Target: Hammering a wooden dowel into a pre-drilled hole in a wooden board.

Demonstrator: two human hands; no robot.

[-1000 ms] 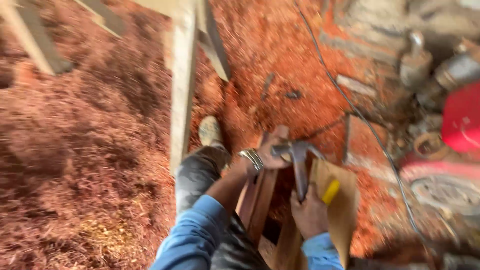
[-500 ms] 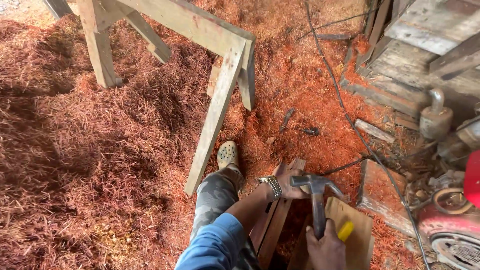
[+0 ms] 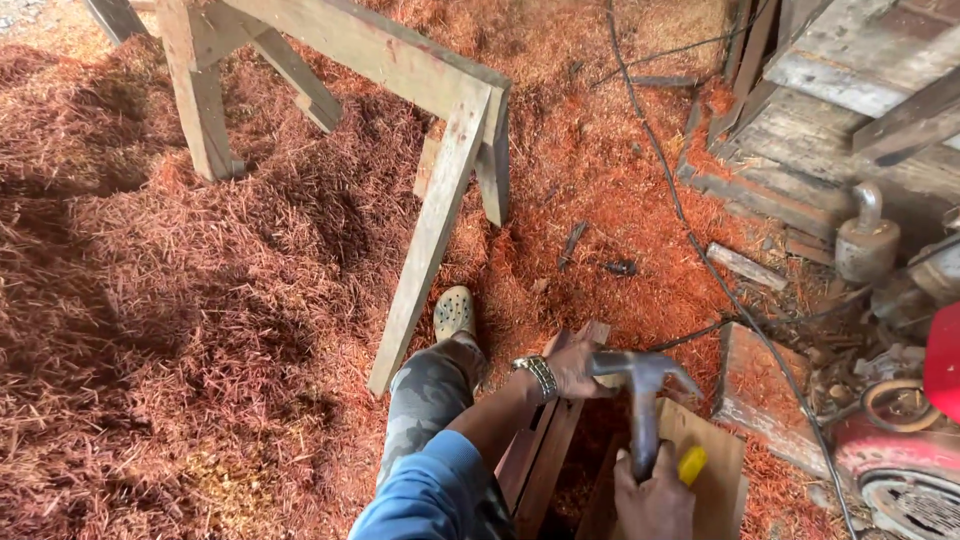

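The right hand (image 3: 655, 495) is clenched around a claw hammer (image 3: 642, 395) handle. The left hand (image 3: 578, 365) grips the wooden frame (image 3: 545, 455) just beside the hammer's head.

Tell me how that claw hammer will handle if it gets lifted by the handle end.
The hammer would likely feel top-heavy: its metal head looks bulky against the slim shaft that the right hand grips low down. It should stay rigid, since head and shaft look like solid metal. Slipping seems unlikely, because a yellow grip shows beside that hand. The left hand steadies the head.
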